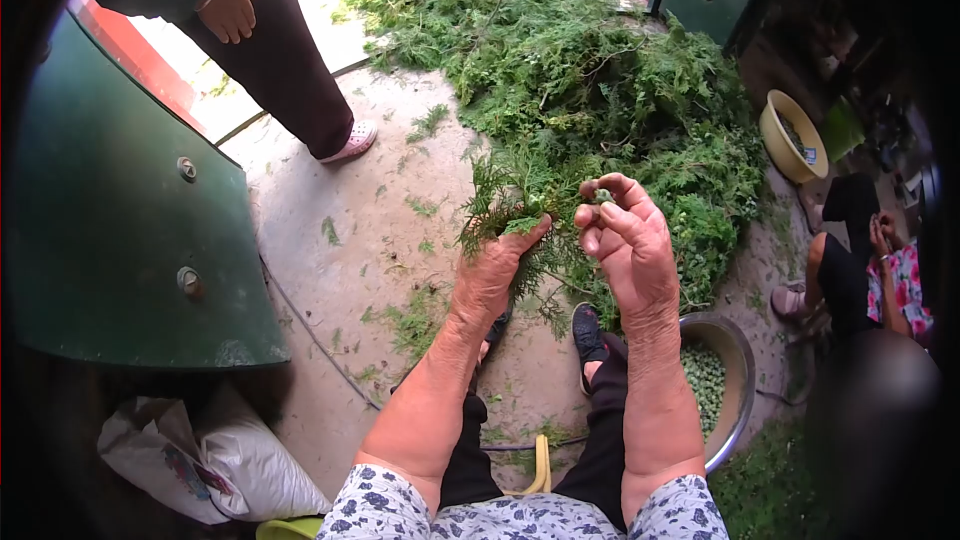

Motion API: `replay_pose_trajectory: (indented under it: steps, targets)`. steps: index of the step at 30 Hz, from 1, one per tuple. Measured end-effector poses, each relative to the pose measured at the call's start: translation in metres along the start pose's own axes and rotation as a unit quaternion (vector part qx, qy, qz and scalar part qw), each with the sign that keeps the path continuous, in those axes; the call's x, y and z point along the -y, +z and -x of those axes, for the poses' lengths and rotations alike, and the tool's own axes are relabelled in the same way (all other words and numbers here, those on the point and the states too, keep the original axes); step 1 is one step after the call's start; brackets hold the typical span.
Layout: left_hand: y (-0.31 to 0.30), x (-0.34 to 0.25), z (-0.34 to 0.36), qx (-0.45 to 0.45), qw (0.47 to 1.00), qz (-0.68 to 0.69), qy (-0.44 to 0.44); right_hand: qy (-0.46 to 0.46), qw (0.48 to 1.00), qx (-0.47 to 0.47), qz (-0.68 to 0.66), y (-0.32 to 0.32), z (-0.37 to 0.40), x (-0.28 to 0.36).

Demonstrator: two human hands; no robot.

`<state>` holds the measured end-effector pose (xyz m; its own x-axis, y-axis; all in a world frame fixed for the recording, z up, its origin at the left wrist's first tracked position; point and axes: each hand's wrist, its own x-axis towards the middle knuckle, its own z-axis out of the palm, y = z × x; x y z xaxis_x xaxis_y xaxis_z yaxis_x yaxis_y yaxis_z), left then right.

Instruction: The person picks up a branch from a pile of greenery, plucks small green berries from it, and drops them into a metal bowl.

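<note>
Head view: at centre, the left hand [495, 265] is clenched around a green sprig [508, 190], and the right hand [630, 245] pinches a small green cone [603, 196] at the sprig's right edge. A heap of branches [600, 50] lies on the floor at twelve o'clock. A metal bowl [746, 365] of green cones sits at four o'clock. Another person's hand [230, 10] hangs at eleven o'clock.

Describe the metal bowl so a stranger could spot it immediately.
Start at the big heap of green branches on the concrete floor. Beside its near edge, by the seated person's right forearm, sits the metal bowl. Unlike the yellow basin farther back, it is shiny steel, holding small pale-green seeds.
</note>
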<state>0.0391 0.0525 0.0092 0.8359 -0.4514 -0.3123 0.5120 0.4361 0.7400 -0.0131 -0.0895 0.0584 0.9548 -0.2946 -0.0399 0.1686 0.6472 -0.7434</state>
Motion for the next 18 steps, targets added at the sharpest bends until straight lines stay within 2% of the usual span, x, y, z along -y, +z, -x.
replay_pose_trajectory:
  steps: [2,3,4,6,7,8,10,11,12,15,17,18]
  targets:
    - [-0.007,0.011,-0.006,0.022,0.971,-0.168,0.166,-0.017,1.000,0.009,0.006,-0.002,0.001,0.003]
    - [-0.012,0.017,-0.011,0.030,0.915,-0.301,0.267,-0.024,0.999,0.007,0.048,-0.004,0.001,0.000]
    - [-0.019,0.021,-0.011,0.030,0.915,-0.301,0.266,-0.032,0.995,0.008,0.089,-0.005,0.001,-0.003]
    - [0.004,-0.014,0.010,0.080,0.784,-0.543,0.288,-0.040,0.991,0.007,0.130,-0.003,0.003,-0.004]
    - [0.003,-0.010,0.007,0.077,0.707,-0.576,0.402,-0.044,0.968,-0.014,0.246,0.003,0.006,0.000]
    - [0.003,-0.009,0.006,0.077,0.708,-0.576,0.401,-0.046,0.931,-0.033,0.359,0.007,0.008,0.001]
    - [0.005,-0.006,0.004,0.059,0.856,-0.442,0.262,-0.073,0.917,-0.044,0.389,0.007,0.005,-0.008]
    - [0.006,-0.004,0.000,0.053,0.798,-0.483,0.357,-0.117,0.882,-0.013,0.457,0.004,0.004,-0.012]
    - [0.005,-0.004,-0.001,0.054,0.798,-0.483,0.356,-0.160,0.839,0.017,0.520,0.002,0.003,-0.015]
    - [-0.001,-0.003,-0.004,0.086,0.779,-0.487,0.386,-0.183,0.855,0.010,0.485,-0.004,0.002,-0.023]
    - [-0.002,-0.002,-0.002,0.115,0.839,-0.394,0.356,-0.197,0.867,0.011,0.459,-0.003,0.003,-0.022]
    - [-0.002,-0.004,0.000,0.115,0.840,-0.395,0.355,-0.053,0.946,-0.018,0.321,0.001,0.005,-0.015]
